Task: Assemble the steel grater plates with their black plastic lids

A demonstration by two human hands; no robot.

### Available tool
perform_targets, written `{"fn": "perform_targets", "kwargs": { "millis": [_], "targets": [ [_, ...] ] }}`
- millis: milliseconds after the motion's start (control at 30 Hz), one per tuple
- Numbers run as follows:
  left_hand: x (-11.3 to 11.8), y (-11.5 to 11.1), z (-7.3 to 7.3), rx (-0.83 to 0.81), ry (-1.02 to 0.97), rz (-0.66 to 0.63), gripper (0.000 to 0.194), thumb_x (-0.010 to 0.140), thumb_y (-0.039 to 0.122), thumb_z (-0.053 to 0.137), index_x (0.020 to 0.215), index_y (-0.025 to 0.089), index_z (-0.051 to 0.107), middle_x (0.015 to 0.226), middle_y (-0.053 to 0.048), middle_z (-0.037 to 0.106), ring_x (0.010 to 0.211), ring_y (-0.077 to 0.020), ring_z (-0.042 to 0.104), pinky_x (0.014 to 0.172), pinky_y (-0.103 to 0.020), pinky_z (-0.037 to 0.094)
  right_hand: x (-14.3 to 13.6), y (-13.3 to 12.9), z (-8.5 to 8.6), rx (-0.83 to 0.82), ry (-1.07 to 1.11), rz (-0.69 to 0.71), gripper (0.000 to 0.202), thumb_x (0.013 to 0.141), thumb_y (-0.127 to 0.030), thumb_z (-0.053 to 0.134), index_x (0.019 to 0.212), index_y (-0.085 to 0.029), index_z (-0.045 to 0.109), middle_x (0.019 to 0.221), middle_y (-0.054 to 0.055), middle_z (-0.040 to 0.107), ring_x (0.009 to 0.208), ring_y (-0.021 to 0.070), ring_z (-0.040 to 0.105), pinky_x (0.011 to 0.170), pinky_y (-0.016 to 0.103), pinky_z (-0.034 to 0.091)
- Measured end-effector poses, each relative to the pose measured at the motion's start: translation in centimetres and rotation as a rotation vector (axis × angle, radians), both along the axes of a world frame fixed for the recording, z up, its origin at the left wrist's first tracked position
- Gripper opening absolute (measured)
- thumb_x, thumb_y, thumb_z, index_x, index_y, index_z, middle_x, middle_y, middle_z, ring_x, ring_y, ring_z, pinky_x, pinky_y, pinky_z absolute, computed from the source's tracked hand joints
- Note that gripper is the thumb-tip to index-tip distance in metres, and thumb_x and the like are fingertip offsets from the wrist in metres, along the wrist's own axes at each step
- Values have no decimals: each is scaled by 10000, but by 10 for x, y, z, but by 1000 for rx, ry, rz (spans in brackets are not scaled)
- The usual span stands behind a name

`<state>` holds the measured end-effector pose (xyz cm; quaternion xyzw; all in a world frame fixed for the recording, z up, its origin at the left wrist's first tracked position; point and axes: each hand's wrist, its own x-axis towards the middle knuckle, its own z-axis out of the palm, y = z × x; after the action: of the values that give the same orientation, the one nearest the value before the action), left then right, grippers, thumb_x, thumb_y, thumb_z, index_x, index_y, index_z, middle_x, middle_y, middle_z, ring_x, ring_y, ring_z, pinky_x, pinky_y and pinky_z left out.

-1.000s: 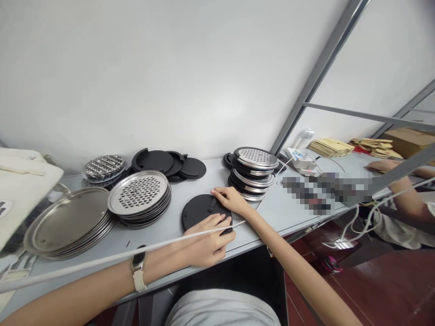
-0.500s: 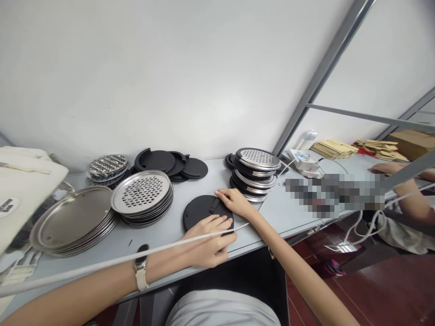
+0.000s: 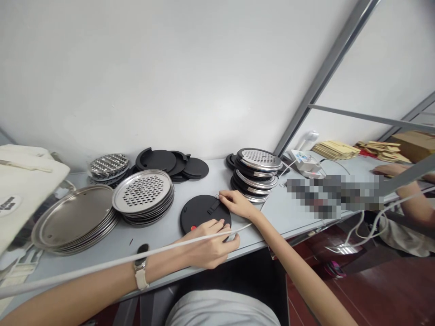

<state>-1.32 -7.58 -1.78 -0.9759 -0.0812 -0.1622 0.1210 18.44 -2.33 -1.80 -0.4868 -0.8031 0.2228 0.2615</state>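
Note:
A round black disc [image 3: 200, 208] lies flat on the table in front of me. It has a short black strap [image 3: 214, 207] near its far right side and a small red spot [image 3: 193, 228] by my left fingers. My left hand [image 3: 210, 244] rests over the disc's near right edge, fingers bent onto it and thumb at the rim. At the far right edge, by the strap's end, my right hand [image 3: 238, 203] has its fingertips pressed together. A thin loop shows beside those fingertips; what they pinch is too small to make out.
Stacked perforated metal plates [image 3: 142, 192] and larger plain metal plates [image 3: 74, 217] stand left. Black discs [image 3: 195, 167] lie at the back. A stack of grater-like plates [image 3: 260, 159] stands right. A white cable [image 3: 112, 257] crosses before me. Another person's arm [image 3: 409, 199] is far right.
The disc has shifted slightly left, and its red spot now shows. My right fingertips have moved a little right, off the strap's end. My left hand has shifted slightly, its fingers more bent.

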Motion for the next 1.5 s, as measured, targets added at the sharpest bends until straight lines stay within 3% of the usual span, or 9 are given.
{"fn": "perform_targets", "kwargs": {
  "millis": [167, 400, 467, 567, 667, 933, 1300, 1400, 1500],
  "targets": [
    [1, -2, -2, -71, -4, 42, 350, 874, 242, 422, 1206, 142, 468, 1123, -125, 606, 1084, -256, 545, 922, -371, 397, 5, -1, 0, -43, 13, -2, 394, 951, -401, 349, 618, -191, 328, 556, -53, 309, 529, 97, 308, 525, 244, 238],
    [6, -5, 1, -182, -79, 154, 300, 853, 214, 414, 1124, 124, 504, 1015, -117, 602, 979, -238, 564, 891, -374, 427, 2, -2, -2, -6, -6, -15, 401, 960, -402, 332, 620, -190, 344, 543, -52, 327, 523, 100, 328, 531, 246, 247],
    [7, -6, 1, -197, -136, 232, 366, 832, 245, 433, 1164, 101, 488, 1134, -159, 567, 1073, -278, 528, 943, -418, 403, 2, -3, -2, -2, -14, -14, 388, 958, -386, 335, 624, -190, 358, 546, -51, 346, 524, 101, 339, 535, 245, 256],
    [8, -7, -2, -211, -207, 354, 591, 802, 328, 474, 1317, 55, 371, 1369, -226, 403, 1284, -354, 359, 1043, -494, 307, 3, -3, -1, -3, -22, 6, 351, 950, -352, 353, 639, -190, 374, 562, -48, 385, 536, 103, 363, 550, 243, 275],
    [8, -9, -5, -250, -184, 428, 655, 805, 356, 474, 1370, 67, 314, 1442, -210, 329, 1351, -350, 268, 1081, -494, 262, 4, -3, 0, -10, -14, 16, 340, 952, -336, 353, 648, -189, 383, 581, -43, 413, 555, 107, 387, 567, 244, 292],
    [7, -8, -5, -267, -155, 411, 586, 814, 351, 461, 1335, 102, 363, 1464, -200, 303, 1367, -336, 256, 1068, -485, 296, 7, 0, 1, -57, 6, 48, 372, 964, -402, 336, 673, -192, 434, 587, -43, 423, 570, 117, 409, 577, 244, 312],
    [7, -7, -5, -283, -126, 410, 597, 812, 345, 483, 1339, 85, 378, 1459, -216, 304, 1370, -342, 243, 1085, -474, 280, 2, -6, 0, 15, 82, -11, 324, 952, -394, 375, 708, -191, 443, 591, -48, 416, 558, 106, 385, 558, 229, 315],
    [7, -8, -4, -290, -123, 414, 591, 816, 342, 480, 1337, 82, 379, 1455, -221, 309, 1366, -344, 254, 1082, -474, 282, 1, -6, -1, 41, 110, -41, 290, 941, -399, 406, 779, -187, 519, 613, -31, 489, 581, 118, 439, 573, 230, 352],
    [7, -8, -4, -280, -124, 420, 578, 818, 343, 469, 1324, 79, 386, 1444, -232, 321, 1357, -357, 265, 1074, -480, 291, 2, -4, -1, 115, 146, -64, 268, 933, -372, 440, 863, -175, 609, 766, 30, 625, 701, 153, 549, 669, 255, 418]
  ]
}}
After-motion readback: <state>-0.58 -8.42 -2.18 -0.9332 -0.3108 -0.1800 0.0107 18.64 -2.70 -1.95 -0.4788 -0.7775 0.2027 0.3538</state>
